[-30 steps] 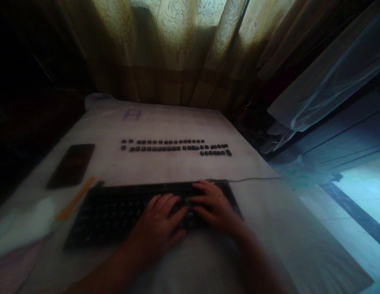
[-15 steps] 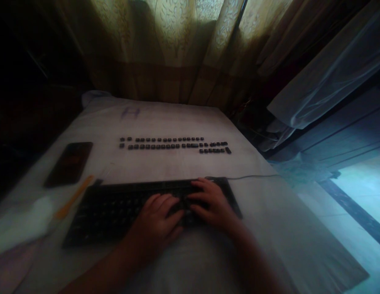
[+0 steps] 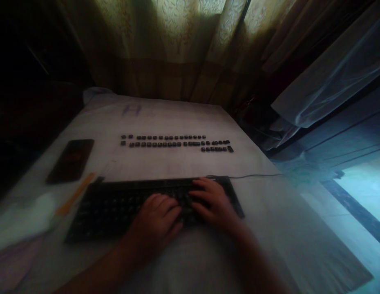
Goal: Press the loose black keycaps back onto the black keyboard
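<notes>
A black keyboard [image 3: 113, 208] lies on the white-covered table in front of me. My left hand [image 3: 161, 214] rests over its right-centre keys, fingers bent and close together, thumb a little apart; nothing shows in it. Over the right part of the keyboard is my right hand [image 3: 211, 202], fingers spread with their tips pointing left among the keys. Dim light and blur hide what the fingertips touch. Beyond the keyboard, loose black keycaps [image 3: 159, 144] stand in rows, with a shorter row of keycaps [image 3: 213, 149] at the right.
Left of the keyboard lie a dark phone [image 3: 71, 161], an orange-handled tool [image 3: 75, 195] and a whitish cloth or bag [image 3: 24, 220]. A thin cable [image 3: 254, 175] runs off to the right. Patterned curtains [image 3: 174, 45] hang behind the table [image 3: 174, 112].
The whole view has shifted slightly. My left fingers look a little more curled and drawn together; my right hand stays in nearly the same place on the keyboard.
</notes>
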`<state>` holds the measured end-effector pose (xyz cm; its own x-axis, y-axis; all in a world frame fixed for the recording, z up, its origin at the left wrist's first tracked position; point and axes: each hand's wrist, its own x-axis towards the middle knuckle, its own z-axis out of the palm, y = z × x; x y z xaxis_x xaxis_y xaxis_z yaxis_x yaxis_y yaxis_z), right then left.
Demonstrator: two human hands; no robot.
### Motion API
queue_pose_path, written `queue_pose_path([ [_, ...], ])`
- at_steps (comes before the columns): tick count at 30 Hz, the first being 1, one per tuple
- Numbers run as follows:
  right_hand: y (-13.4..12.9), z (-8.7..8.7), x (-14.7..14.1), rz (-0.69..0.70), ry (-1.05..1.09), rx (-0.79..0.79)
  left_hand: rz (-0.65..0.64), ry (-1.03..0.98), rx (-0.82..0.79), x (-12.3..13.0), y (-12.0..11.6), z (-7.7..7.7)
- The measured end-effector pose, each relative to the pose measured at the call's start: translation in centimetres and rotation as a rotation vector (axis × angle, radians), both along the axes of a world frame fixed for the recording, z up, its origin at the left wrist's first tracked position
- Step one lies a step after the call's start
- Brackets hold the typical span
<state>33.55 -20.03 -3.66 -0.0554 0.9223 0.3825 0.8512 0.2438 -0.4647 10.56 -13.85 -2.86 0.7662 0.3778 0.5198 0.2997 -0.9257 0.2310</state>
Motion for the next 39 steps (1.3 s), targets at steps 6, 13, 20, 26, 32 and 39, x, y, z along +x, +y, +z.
queue_pose_path([
  [6, -0.1, -0.1, -0.2, -0.009, -0.021, 0.007, -0.014, -0.001, -0.037, 0.1, 0.1, 0.1],
  [13, -0.2, 0.1, 0.2, -0.014, 0.027, -0.017, 0.022, 0.011, -0.036, 0.2, 0.1, 0.3],
  [20, -1.8, 1.4, 0.4, -0.024, 0.032, -0.089, 0.042, -0.008, -0.088, 0.2, 0.2, 0.4],
  [26, -2.7, 0.6, -0.8, -0.062, -0.006, -0.02, 0.043, -0.01, -0.127, 0.0, 0.4, 0.2],
  [32, -2.7, -0.3, -2.0, -0.13, -0.006, 0.07, 0.014, -0.011, -0.073, -0.1, 0.5, 0.0],
  [39, -1.9, -0.6, -2.7, -0.188, -0.002, 0.089, 0.002, -0.016, -0.076, -0.2, 0.5, 0.0],
])
